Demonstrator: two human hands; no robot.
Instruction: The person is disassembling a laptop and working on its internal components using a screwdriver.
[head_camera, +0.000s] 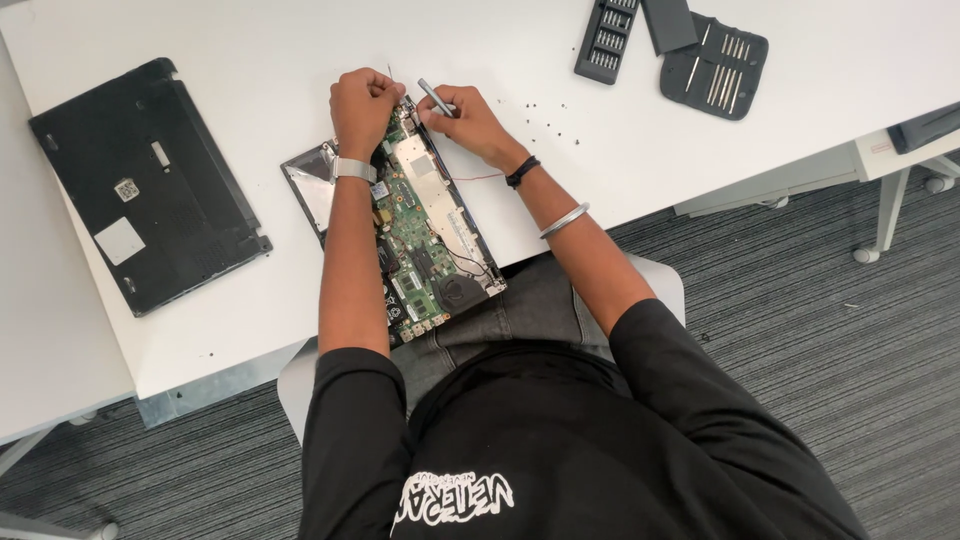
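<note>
Two hands work at the far end of the opened laptop (405, 225), which lies on the white counter (260, 90) with its green board exposed. My left hand (362, 105) is fisted on something I cannot make out; my right hand (470, 122) pinches a slim screwdriver (436, 97). I judge this mid-disassembly; seating the tip squarely matters next. The black bottom cover (145, 180) lies well apart.

— What's in the middle of the frame?
— An opened laptop (425, 225) on the white table (250, 60); the left hand (362, 105) is closed at its top edge, the right hand (468, 120) grips a screwdriver (436, 97).
— And upper left?
— A black cover panel (145, 185). A bit case (605, 38) sits upper right.
</note>
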